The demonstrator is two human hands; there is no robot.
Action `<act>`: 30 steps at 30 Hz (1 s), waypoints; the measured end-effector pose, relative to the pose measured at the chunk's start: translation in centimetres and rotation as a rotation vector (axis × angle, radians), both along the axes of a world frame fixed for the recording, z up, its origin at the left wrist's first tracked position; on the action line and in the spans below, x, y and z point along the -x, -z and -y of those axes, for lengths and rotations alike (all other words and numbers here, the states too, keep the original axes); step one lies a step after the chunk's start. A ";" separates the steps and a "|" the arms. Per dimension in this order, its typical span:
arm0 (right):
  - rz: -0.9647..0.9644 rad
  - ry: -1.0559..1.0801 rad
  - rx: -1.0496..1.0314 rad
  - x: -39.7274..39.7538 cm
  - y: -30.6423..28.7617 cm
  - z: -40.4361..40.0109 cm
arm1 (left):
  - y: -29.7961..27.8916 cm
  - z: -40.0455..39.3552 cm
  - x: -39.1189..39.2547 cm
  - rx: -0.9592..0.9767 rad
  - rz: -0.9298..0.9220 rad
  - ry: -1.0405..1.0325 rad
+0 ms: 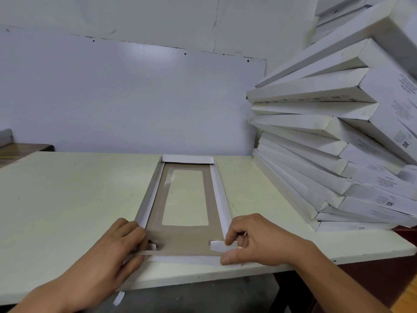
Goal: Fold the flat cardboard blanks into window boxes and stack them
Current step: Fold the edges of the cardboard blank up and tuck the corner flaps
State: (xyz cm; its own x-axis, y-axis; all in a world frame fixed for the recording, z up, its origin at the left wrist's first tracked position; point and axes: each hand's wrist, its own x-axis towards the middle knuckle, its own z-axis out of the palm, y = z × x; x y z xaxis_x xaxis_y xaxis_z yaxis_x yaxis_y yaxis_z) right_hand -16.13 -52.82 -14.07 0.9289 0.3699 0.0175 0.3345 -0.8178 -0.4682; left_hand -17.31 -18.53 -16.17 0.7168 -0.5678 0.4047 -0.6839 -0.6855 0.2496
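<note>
Table (67, 199): pale top, front edge near the person; a dark wooden surface shows past its far left corner.
Left hand (117, 249): lies on the blank's near left corner, fingers curled over the small corner tab and the near flap; it grips the cardboard there, though the exact pinch is hidden under the fingers.
Blank (180, 240): flat on the table at centre, brown inside face up, clear window (185, 197) in the middle. Long side flaps and far end flap (187, 159) are partly raised; near flap (187, 259) lies low along the table's front edge.
Right hand (255, 242): fingers and thumb pinch the white corner tab (217, 245) at the near right corner, thumb pressing the near flap.
Risk 1: tab creases or tears if tucked at a slant, caused by the two hands working unevenly.
Risk 2: blank slides off the front edge, since its near flap sits right at it.
Risk 3: raised side flaps may spring flat when released.
Stack of boxes (327, 141): finished white boxes piled at right, fanned and leaning, just beside the blank's right flap; a stray elbow could topple it.
Wall (112, 86): pale panel close behind, limits room beyond the far flap.
</note>
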 end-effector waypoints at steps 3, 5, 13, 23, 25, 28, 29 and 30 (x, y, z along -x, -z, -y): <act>0.012 -0.013 0.020 -0.1 0.1 0.2 | -0.2 0.0 -0.2 0.061 -0.023 -0.001; 0.025 -0.029 0.041 -0.2 0.1 0.3 | -0.1 -0.1 -0.4 0.087 -0.029 -0.007; 0.081 -0.067 0.075 -0.4 0.4 0.3 | 0.4 0.1 -1.2 0.129 -0.022 -0.058; 0.096 -0.041 0.054 -0.6 0.5 0.3 | 0.0 0.2 -1.5 0.130 0.006 -0.071; 0.109 -0.040 0.045 -0.7 0.6 0.2 | 0.1 0.3 -1.6 0.136 0.012 -0.076; 0.121 -0.031 0.041 -0.7 0.8 0.1 | 0.2 0.2 -1.7 0.141 0.017 -0.080; 0.125 -0.026 0.041 -0.8 0.8 0.1 | 0.3 0.2 -1.7 0.145 0.017 -0.080; 0.128 -0.020 0.040 -0.8 0.9 0.0 | 0.3 0.2 -1.8 0.150 0.014 -0.080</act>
State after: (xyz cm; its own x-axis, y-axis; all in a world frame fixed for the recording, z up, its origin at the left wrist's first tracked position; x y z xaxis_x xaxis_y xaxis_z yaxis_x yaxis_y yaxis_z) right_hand -15.35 -52.85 -14.95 0.9123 0.3913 0.1206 0.4062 -0.8275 -0.3877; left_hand -15.53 -18.75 -16.45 0.7508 -0.4420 0.4909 -0.6331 -0.6936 0.3437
